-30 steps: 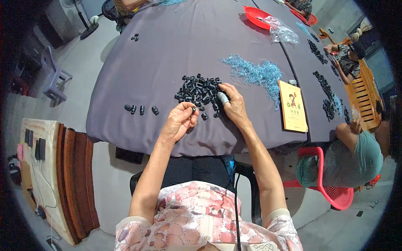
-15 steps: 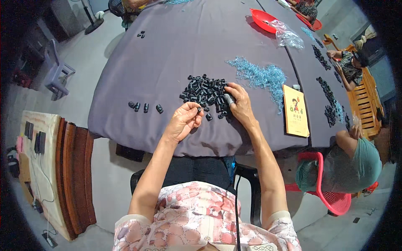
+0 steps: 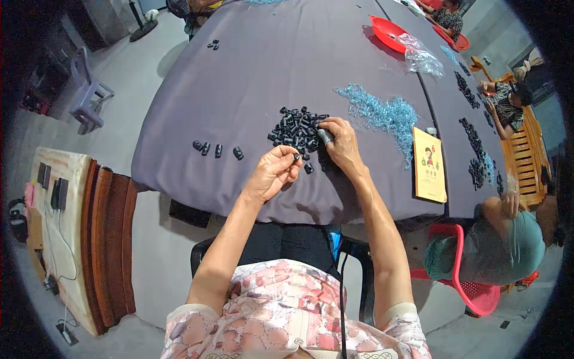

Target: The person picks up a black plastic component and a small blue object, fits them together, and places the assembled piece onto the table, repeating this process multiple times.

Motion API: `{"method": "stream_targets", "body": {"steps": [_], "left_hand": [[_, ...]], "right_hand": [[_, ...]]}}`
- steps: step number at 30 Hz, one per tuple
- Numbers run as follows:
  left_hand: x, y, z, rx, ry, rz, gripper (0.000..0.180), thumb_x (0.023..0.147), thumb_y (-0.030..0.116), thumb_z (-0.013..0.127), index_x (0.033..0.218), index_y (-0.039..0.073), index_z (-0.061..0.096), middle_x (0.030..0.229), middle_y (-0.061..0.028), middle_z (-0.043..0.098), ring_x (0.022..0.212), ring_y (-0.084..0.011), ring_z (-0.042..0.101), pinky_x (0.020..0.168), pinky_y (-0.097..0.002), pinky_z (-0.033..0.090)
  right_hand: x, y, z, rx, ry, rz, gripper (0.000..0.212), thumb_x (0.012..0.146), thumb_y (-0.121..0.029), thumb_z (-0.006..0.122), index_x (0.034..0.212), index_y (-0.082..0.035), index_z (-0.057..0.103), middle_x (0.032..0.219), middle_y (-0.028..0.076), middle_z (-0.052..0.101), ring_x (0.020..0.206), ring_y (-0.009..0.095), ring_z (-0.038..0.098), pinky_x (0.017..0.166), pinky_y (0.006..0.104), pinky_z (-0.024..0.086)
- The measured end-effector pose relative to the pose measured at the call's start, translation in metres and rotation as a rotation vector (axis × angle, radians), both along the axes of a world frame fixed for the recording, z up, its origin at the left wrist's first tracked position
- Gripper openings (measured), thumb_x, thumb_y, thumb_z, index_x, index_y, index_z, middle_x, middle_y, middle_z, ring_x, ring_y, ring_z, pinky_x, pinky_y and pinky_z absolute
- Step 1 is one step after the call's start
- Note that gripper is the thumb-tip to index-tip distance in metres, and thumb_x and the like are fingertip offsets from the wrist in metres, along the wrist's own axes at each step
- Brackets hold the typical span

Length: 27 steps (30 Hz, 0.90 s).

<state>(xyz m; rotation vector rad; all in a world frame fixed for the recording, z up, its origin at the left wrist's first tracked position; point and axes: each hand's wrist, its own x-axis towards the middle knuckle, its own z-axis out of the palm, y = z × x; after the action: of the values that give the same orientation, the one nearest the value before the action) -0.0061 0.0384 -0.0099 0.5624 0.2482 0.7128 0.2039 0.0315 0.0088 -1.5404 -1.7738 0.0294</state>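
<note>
My left hand [image 3: 274, 173] is curled nearly closed, its fingertips pinching one small black plastic cylinder piece [image 3: 296, 157] just above the near edge of the grey cloth-covered table [image 3: 251, 78]. My right hand [image 3: 342, 142] lies flat on the cloth with the fingers bent over a small grey-blue object [image 3: 324, 136] at the right rim of the heap of black plastic pieces [image 3: 296, 127]; whether it grips that object I cannot tell. One loose black piece [image 3: 308, 169] lies between my hands. To the left of the heap, four black pieces stand in a short row [image 3: 217, 149], well apart from it. To the right, a spread of pale blue translucent bits [image 3: 382, 112] touches nothing of the heap. Further right lies one yellow printed booklet [image 3: 429, 164]. At the far right are one red plastic tray [image 3: 385, 33] and a clear crumpled plastic bag [image 3: 421, 58]. Two tiny black pieces [image 3: 213, 43] sit at the far left. A person in a teal top [image 3: 508, 245] sits on a red plastic chair [image 3: 463, 287] at my right.
</note>
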Motion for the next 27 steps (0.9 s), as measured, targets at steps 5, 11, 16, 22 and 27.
{"method": "stream_targets", "body": {"steps": [5, 11, 16, 22, 27], "left_hand": [[0.001, 0.0, 0.0, -0.002, -0.013, -0.027, 0.012, 0.089, 0.009, 0.056, 0.099, 0.004, 0.054, 0.088, -0.0098, 0.06, 0.067, -0.0127, 0.056, 0.062, -0.0231, 0.048], [0.001, -0.001, 0.0, -0.02, -0.023, -0.03, 0.012, 0.088, 0.01, 0.056, 0.099, 0.004, 0.054, 0.087, -0.0087, 0.06, 0.068, -0.0128, 0.056, 0.061, -0.0222, 0.048], [0.001, 0.0, 0.0, -0.017, -0.002, -0.022, 0.013, 0.088, 0.011, 0.057, 0.099, 0.005, 0.055, 0.087, -0.008, 0.061, 0.067, -0.0123, 0.056, 0.06, -0.0221, 0.048], [0.0, 0.001, 0.001, -0.002, 0.029, -0.001, 0.013, 0.089, 0.012, 0.056, 0.1, 0.004, 0.055, 0.085, -0.0091, 0.061, 0.065, -0.0124, 0.057, 0.058, -0.0227, 0.046], [0.003, 0.0, 0.0, 0.002, 0.019, -0.02, 0.013, 0.089, 0.013, 0.057, 0.099, 0.005, 0.055, 0.086, -0.0068, 0.061, 0.067, -0.0114, 0.056, 0.059, -0.0213, 0.046]], "right_hand": [[-0.006, 0.019, 0.006, 0.05, -0.063, -0.069, 0.018, 0.072, -0.002, 0.059, 0.088, -0.007, 0.066, 0.089, 0.01, 0.059, 0.088, 0.029, 0.053, 0.077, 0.0406, 0.042], [-0.016, 0.045, 0.006, -0.066, -0.218, -0.096, 0.022, 0.072, -0.002, 0.058, 0.089, -0.011, 0.068, 0.089, 0.008, 0.059, 0.088, 0.029, 0.052, 0.076, 0.0403, 0.042], [-0.019, 0.05, 0.014, -0.198, -0.36, -0.113, 0.022, 0.076, -0.007, 0.055, 0.09, -0.014, 0.069, 0.092, 0.008, 0.06, 0.089, 0.028, 0.053, 0.078, 0.0404, 0.042], [-0.017, 0.052, 0.009, -0.149, -0.345, -0.067, 0.019, 0.077, -0.008, 0.053, 0.09, -0.013, 0.066, 0.091, 0.008, 0.058, 0.09, 0.029, 0.052, 0.079, 0.0422, 0.039], [-0.015, 0.05, 0.004, -0.069, -0.293, -0.096, 0.015, 0.077, -0.006, 0.053, 0.089, -0.01, 0.06, 0.09, 0.009, 0.057, 0.09, 0.031, 0.051, 0.077, 0.0428, 0.04]]}}
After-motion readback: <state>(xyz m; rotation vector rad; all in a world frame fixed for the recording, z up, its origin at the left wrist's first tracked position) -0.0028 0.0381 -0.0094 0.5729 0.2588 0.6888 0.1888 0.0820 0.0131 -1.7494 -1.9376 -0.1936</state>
